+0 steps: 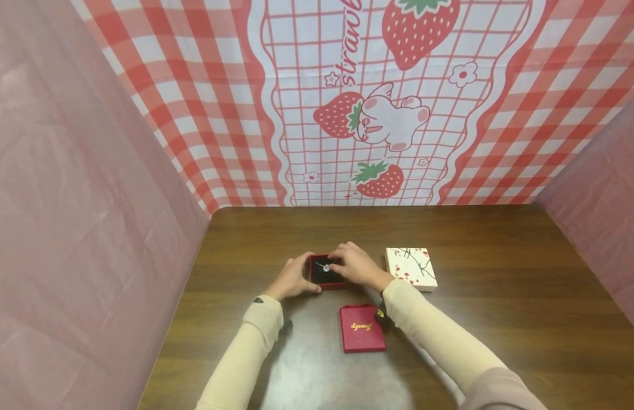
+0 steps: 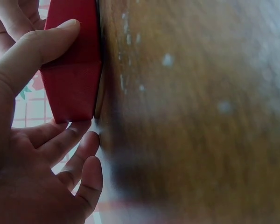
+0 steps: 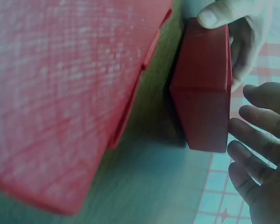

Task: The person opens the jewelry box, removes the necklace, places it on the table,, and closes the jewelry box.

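A small red jewelry box (image 1: 331,286) with a black lining lies on the table, its inside facing up. Inside it is a necklace (image 1: 325,267) with a round, shiny pendant on a thin chain. My left hand (image 1: 290,278) holds the box at its left side; in the left wrist view the thumb presses the red front wall and the fingers reach round the side. Over the box's right part is my right hand (image 1: 355,265), thumb and fingers spread near the pendant and rim. Whether its fingertips touch the necklace is hidden.
Nearer to me lies a red lid (image 1: 362,333) with gold lettering, beside my right wrist. A cream box with a floral branch print (image 1: 411,267) rests right of my right hand. Behind the wooden table (image 1: 481,341) hangs a checked strawberry cloth (image 1: 209,102).
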Tool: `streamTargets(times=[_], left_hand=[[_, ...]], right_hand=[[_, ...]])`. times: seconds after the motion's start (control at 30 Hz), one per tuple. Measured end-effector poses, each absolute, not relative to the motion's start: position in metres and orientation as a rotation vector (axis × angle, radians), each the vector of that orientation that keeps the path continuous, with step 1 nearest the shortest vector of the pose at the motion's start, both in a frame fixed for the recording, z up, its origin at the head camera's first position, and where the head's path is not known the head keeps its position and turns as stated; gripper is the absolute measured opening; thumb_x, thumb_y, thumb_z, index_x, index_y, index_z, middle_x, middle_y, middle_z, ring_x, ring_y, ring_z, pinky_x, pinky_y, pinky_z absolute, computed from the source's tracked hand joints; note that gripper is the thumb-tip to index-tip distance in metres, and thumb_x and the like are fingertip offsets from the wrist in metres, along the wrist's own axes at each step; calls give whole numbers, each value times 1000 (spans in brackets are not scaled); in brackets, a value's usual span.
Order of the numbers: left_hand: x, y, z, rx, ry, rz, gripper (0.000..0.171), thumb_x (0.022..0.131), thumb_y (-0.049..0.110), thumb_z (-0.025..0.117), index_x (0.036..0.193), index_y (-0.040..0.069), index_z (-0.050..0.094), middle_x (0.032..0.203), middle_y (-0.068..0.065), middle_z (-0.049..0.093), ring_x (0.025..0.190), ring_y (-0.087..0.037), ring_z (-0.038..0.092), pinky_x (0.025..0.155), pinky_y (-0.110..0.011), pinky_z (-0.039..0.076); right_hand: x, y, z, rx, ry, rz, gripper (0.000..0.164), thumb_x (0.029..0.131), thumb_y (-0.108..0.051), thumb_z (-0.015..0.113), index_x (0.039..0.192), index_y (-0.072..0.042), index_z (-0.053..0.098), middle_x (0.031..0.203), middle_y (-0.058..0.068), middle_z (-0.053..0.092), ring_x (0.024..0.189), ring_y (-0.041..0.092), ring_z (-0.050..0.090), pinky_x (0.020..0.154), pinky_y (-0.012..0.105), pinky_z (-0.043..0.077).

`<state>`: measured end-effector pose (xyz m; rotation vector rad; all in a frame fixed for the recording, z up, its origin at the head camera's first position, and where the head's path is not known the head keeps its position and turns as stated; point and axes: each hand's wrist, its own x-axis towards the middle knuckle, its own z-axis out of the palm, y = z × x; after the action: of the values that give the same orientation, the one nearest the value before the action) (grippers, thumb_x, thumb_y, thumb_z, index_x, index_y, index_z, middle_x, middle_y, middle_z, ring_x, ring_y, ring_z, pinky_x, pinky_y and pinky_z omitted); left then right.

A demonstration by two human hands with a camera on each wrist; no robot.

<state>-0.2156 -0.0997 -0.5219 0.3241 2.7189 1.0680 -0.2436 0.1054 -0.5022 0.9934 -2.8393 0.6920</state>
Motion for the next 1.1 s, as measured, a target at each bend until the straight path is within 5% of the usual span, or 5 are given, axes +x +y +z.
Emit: streamTargets(times=[1.1], left_hand=[[-216,-100,-522,304,2730,1026,97,61,27,90,145,14,42,136,-13,58,122,-37,48,105,-58,36]], right_hand=[[-240,73,-508,971,-2892,364,7,80,-9,70,75,-5,71,78,8,62,75,23,54,69,36,51]])
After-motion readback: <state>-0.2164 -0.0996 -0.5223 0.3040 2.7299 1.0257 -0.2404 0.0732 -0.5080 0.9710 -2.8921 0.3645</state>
